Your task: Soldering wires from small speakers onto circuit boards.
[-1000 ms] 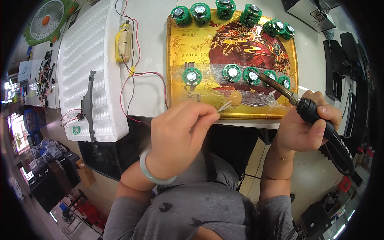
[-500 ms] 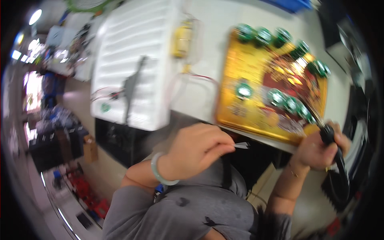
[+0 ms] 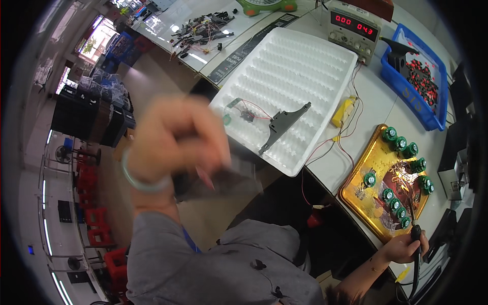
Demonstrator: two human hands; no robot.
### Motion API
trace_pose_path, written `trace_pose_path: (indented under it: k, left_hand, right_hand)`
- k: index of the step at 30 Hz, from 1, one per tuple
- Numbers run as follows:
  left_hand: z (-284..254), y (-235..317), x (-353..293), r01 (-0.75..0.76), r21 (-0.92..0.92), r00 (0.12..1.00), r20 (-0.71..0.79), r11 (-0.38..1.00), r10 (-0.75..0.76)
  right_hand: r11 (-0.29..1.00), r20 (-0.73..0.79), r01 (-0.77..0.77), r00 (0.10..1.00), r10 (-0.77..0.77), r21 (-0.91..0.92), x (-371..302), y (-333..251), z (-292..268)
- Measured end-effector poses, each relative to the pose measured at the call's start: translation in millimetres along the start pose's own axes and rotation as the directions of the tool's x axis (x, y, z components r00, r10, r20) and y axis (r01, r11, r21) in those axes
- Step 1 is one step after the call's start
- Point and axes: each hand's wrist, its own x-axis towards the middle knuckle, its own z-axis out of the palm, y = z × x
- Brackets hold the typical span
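My right hand point(image 3: 406, 247) is wrapped round the black handle of a soldering iron point(image 3: 416, 233). Its metal shaft reaches over a gold tray point(image 3: 356, 190), where several small round green and silver parts point(image 3: 395, 204) stand in rows. My left hand point(image 3: 178, 140), a pale bangle point(image 3: 145, 180) at its wrist, is raised left of the white ribbed tray point(image 3: 290, 66). Its fingers look curled but are smeared by motion, so anything in them cannot be made out. On the white tray lies a black bracket-shaped plastic part point(image 3: 283, 126) with thin red and black wires.
A power supply point(image 3: 354, 30) with a red display stands behind the white tray. Beside it, a blue bin point(image 3: 406, 91) holds small red and black pieces. A yellow-wrapped part point(image 3: 344, 112) with wires lies between the trays. Black wired parts point(image 3: 203, 33) are heaped at far left.
My view has swung left. My left hand has moved left and up, away from the gold tray's front edge; the small pale strip at its fingertips is no longer visible. My right hand still grips the iron.
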Motion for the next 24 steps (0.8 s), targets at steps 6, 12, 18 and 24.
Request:
trace_pose_path:
  k: [6, 12, 18, 24]
  left_hand:
    - [-60.3, 22.6, 108.9, 0.153, 0.292, 0.986, -0.115, 0.944, -0.124]
    - [-78.3, -64.7, 193.3, 0.097, 0.133, 0.995, 0.017, 0.986, -0.1]
    - [-120.9, -136.5, 225.8, 0.115, 0.348, 0.989, -0.127, 0.93, -0.075]
    - [-222.6, -188.9, 179.7, 0.187, 0.97, 0.933, -0.126, 0.154, -0.337]
  right_hand:
    - [0.998, -0.026, 0.017, 1.0, -0.015, 0.058, -2.4, -4.8, 11.4]
    - [1.0, -0.054, 0.016, 0.998, -0.017, -0.016, -1.9, -2.2, 7.9]
    - [0.989, -0.049, 0.009, 0.999, -0.016, -0.151, -2.8, -7.8, 11.6]
    - [0.989, -0.061, 0.035, 0.997, -0.044, -0.142, -4.1, -10.7, 12.4]
